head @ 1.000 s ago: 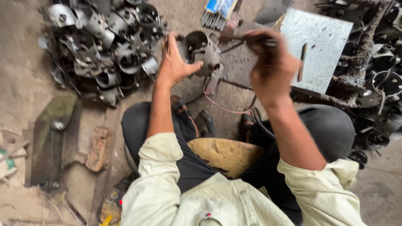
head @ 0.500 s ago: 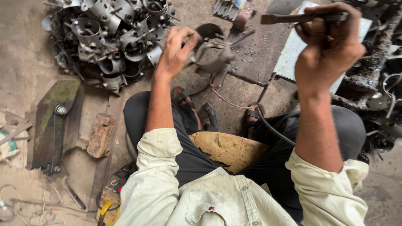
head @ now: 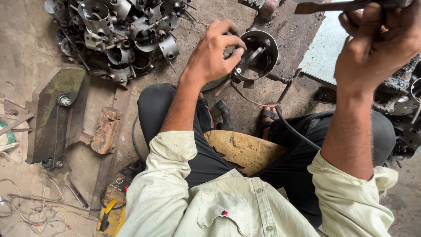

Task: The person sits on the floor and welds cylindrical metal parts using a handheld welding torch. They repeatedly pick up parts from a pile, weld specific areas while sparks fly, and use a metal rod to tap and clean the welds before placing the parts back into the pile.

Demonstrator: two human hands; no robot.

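**Tool hand up, ring in the left fingers**

Since a second ago my right hand (head: 377, 48) has risen from the metal ring (head: 258, 55) to two o'clock, fist clenched round a flat-tipped tool (head: 333, 6). My left hand (head: 215, 55) now pinches the ring's rim at its nine o'clock edge. I judge the ring stiff, fairly light and sharp-edged, best held by the rim. A heap of similar parts (head: 118, 35) lies at ten o'clock.

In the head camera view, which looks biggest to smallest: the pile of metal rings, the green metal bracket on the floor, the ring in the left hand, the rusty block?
1. Pile of metal rings
2. Green metal bracket
3. Ring in the left hand
4. Rusty block

The last two look close, so their order is unsure.
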